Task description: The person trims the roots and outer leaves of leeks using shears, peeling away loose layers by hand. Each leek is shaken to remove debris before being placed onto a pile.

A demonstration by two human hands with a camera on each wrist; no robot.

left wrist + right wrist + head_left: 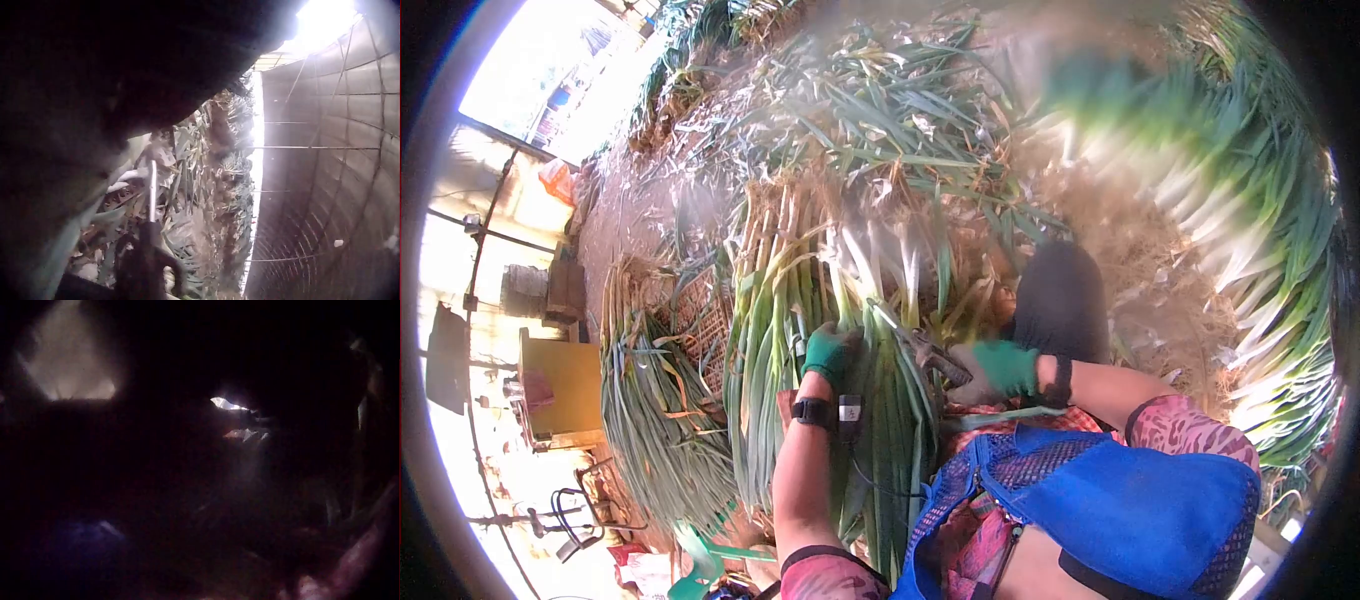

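Observation:
In the head view my left hand (832, 357), in a green glove, grips a long green onion (862, 265) among the leaves of a large pile. My right hand (998, 368), in a green and grey glove, holds a black air blow gun (945, 365) just right of it, its thin nozzle angled up and left toward the white stalks. The left wrist view shows the blow gun's metal nozzle (153, 187) and trigger guard, with a dark shape hiding the upper left. Almost everything is black in the right wrist view.
Another bundle of green onions (660, 420) lies left, beside a woven basket (700, 330). A long curved row of onions with white stalks (1250, 300) lines the right. Loose leaves (900, 100) litter the ground ahead. A dark-clad knee (1060, 300) stands near the right hand.

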